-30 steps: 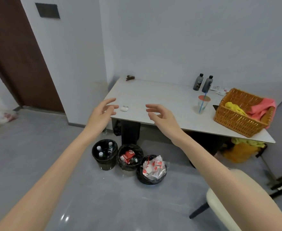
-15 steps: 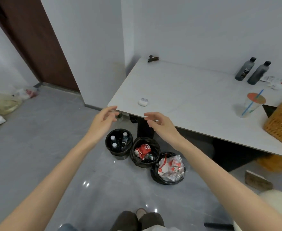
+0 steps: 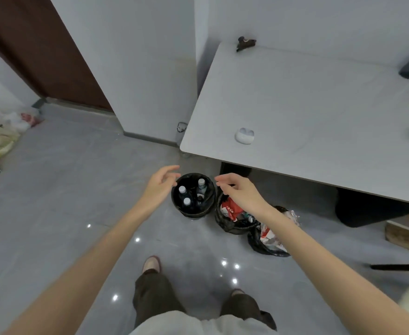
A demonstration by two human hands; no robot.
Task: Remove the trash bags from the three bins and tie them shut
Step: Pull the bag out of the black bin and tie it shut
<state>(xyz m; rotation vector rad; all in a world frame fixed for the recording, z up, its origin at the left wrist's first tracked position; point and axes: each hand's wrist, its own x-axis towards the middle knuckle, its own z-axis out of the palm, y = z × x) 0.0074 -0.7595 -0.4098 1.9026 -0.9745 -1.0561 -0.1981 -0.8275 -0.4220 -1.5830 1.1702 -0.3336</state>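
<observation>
Overhead, left hand (image 3: 159,187) and right hand (image 3: 241,192) loose, empty, flanking rim of leftmost bin (image 3: 193,214), seemingly apart

Three bins (image 3: 193,213) (image 3: 232,227) (image 3: 264,249), three capped bottles (image 3: 182,189) (image 3: 201,182) (image 3: 186,201) inside one, two hands (image 3: 158,187) (image 3: 242,192), one white case (image 3: 244,135).

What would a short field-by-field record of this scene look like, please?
left hand: open, empty, beside the bottle bin's rim on its left
right hand: open, empty, beside that rim on its right
bottle bin: black-lined, three capped bottles upright inside
middle bin: black-lined, red wrapper on top
third bin: black-lined, crumpled packaging, partly behind the right forearm
status: nothing lifted out or tied yet
table: white earbud case near its front corner
</observation>
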